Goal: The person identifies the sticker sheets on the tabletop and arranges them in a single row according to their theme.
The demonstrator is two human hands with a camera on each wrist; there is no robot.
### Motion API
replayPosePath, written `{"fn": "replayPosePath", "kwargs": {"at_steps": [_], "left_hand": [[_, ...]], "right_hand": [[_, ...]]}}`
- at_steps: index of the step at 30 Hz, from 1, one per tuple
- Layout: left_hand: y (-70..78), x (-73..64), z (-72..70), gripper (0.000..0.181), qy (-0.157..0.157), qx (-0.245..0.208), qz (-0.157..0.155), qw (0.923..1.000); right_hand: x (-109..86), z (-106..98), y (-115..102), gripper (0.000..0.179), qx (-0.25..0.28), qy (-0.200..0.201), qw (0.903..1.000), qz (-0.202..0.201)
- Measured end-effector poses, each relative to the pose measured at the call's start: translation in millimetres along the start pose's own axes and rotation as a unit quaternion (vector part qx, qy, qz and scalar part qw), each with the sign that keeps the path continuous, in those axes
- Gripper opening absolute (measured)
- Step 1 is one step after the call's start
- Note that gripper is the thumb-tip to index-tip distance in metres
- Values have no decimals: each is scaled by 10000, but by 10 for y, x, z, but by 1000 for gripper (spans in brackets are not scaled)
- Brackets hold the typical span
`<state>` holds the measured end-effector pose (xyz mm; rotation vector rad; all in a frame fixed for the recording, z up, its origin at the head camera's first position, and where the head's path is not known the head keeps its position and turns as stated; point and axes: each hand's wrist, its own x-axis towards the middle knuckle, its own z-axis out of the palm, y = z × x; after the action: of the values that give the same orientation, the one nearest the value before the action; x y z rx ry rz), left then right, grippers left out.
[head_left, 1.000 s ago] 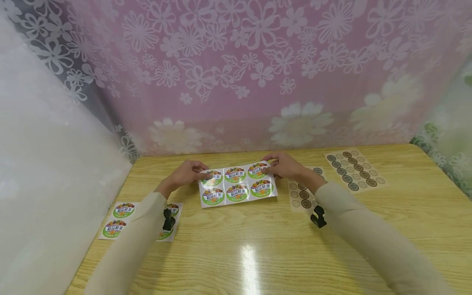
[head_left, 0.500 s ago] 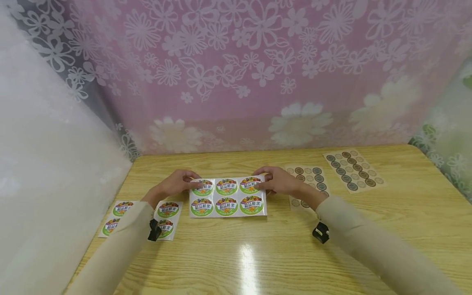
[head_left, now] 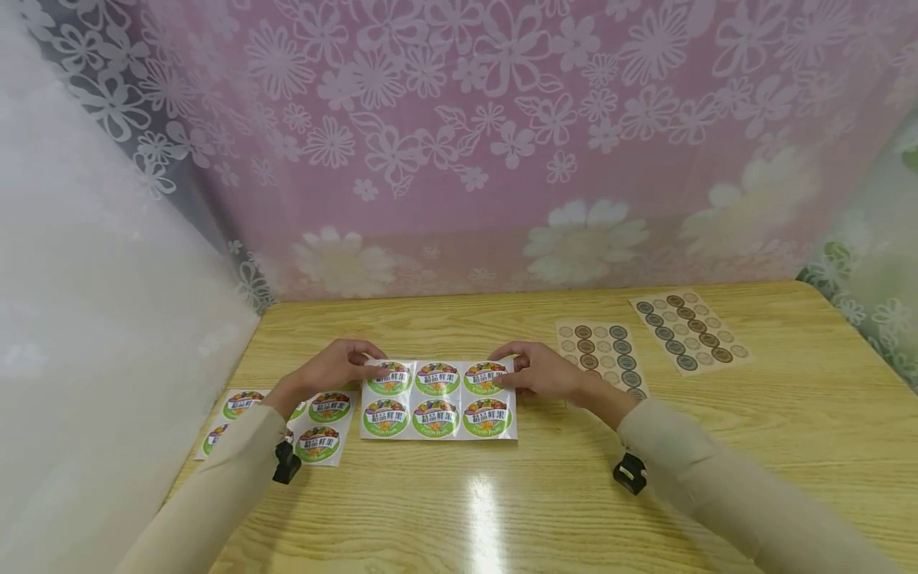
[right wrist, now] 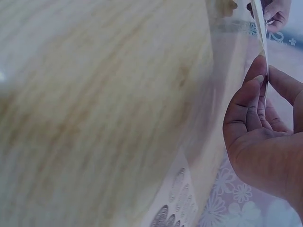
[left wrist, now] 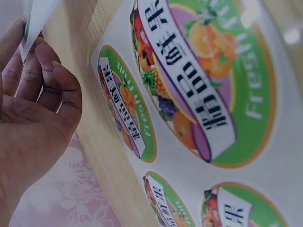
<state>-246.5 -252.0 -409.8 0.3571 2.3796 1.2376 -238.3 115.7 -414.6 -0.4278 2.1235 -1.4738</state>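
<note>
Pink cloth (head_left: 430,143) with white flower patterns stands behind the bench (head_left: 402,510), whose surface has a light yellow wood grain. Before this cloth, around the middle of the bench's width, a person holds a white label sheet (head_left: 437,399) with both hands. It carries six round labels, arranged in two rows of three; each shows colourful fruits, a green lower part and the words "Fresh Fruit". Whether its lower edge touches the bench, I cannot tell.

At the upper left corner, the left hand (head_left: 340,368) pinches the sheet between thumb and fingers. At the upper right corner, the right hand (head_left: 541,373) grips it in the same manner, with the thumb on the front side.

Just beside the held sheet, on the left, a second fruit-label sheet (head_left: 320,438) lies on the bench, partly hidden under the left sleeve (head_left: 215,486). To the right, near the right hand, lies a cream seal sheet (head_left: 606,359) with small round seals, partly covered by the right forearm. Farther to the right, another seal sheet (head_left: 692,331) lies turned at an angle, apart from the first.
</note>
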Motion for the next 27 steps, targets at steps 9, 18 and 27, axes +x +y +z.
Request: {"fn": "replayPosePath", "kwargs": {"at_steps": [9, 18, 27], "left_hand": [[-25, -95, 21, 33, -225, -204, 120, 9995], [-62, -133, 69, 28, -106, 239, 380, 9989], [-65, -192, 99, 21, 7, 809, 508, 9954]], "right_hand": [[-33, 63, 83, 38, 38, -8, 10000, 24], [-51, 141, 82, 30, -550, 135, 9984, -19], [-60, 233, 45, 30, -1011, 101, 9947, -137]]}}
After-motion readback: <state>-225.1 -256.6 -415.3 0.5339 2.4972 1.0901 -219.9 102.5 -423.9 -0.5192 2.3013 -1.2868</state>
